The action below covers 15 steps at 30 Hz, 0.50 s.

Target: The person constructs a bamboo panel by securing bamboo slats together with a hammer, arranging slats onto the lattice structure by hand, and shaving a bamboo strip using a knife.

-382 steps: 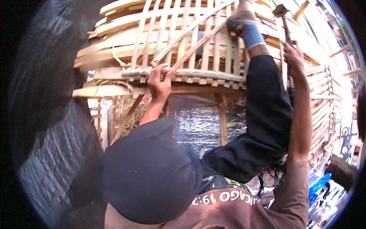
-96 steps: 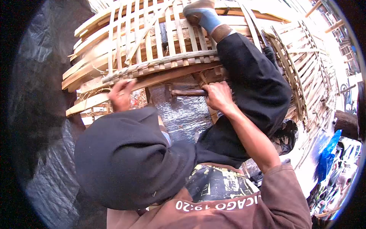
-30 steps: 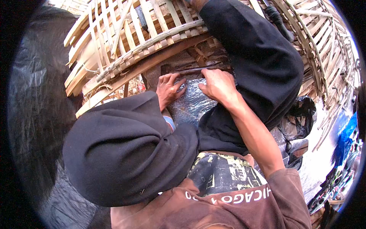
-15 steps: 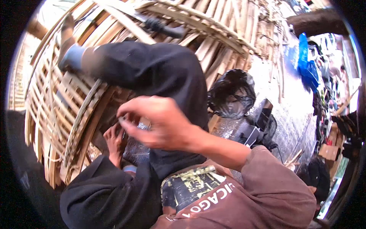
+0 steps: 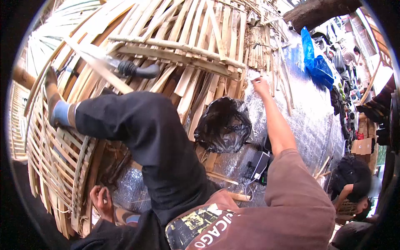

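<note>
My right hand (image 5: 261, 86) is stretched far forward, its fingers pinched beside the edge of the silvery foil sheet (image 5: 308, 125). Something small and pale shows at its fingertips, too small to name. Near my blue-banded sock (image 5: 133, 218), my left hand (image 5: 102, 202) has its fingers curled in, low beside the curved slatted frame (image 5: 85, 166); whatever they hold is hidden. A black plastic bag (image 5: 225, 125) stands with its mouth open between my raised knee and my right forearm.
Many split bamboo slats (image 5: 196, 25) lie ahead. A dark box with a white cable (image 5: 260, 162) sits by my right elbow. Beyond are a blue plastic sheet (image 5: 318, 68) and a thick log (image 5: 321, 14). Another person (image 5: 350, 179) bends down at the right.
My right hand has swung from in front of my lap to far forward and right. My left hand appears lower and further left. The view has shifted too.
</note>
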Motion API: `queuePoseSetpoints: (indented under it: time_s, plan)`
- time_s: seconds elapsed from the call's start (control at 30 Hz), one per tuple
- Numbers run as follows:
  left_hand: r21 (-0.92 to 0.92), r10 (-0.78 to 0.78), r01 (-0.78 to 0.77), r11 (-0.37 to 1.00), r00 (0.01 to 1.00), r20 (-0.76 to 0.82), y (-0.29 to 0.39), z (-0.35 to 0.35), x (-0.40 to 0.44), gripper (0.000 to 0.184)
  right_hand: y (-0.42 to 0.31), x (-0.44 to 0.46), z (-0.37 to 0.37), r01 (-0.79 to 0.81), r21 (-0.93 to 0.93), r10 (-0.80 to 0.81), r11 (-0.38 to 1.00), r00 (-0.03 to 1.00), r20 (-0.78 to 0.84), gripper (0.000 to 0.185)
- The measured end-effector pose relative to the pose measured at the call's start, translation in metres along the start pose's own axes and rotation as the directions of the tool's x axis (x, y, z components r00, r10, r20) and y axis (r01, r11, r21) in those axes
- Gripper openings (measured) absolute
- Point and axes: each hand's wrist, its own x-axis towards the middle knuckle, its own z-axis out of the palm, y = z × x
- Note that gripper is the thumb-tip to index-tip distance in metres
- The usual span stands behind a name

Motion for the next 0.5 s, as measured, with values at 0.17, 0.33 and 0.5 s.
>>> queuePoseSetpoints:
  time_s: [0.17, 0.33, 0.5]
  plan:
    - [-0.074, -0.262, 0.268, 0.961, 0.962, 0.078, -0.041, -0.022, -0.032, 0.01, -0.047, -0.038, 0.032, 0.028, -0.099, -0.025, 0.995, 0.999, 0.031, 0.044]
    - [-0.094, -0.226, 0.236, 0.967, 0.969, 0.104, -0.042, -0.023, -0.024, 0.009, -0.043, -0.033, 0.024, -0.136, 0.122, 0.111, 0.983, 0.975, 0.192, 0.041]
    - [-0.135, -0.246, 0.266, 0.954, 0.958, 0.148, -0.054, -0.017, -0.023, 0.008, -0.039, -0.034, 0.004, -0.264, 0.542, 0.151, 0.798, 0.958, 0.245, 0.028]
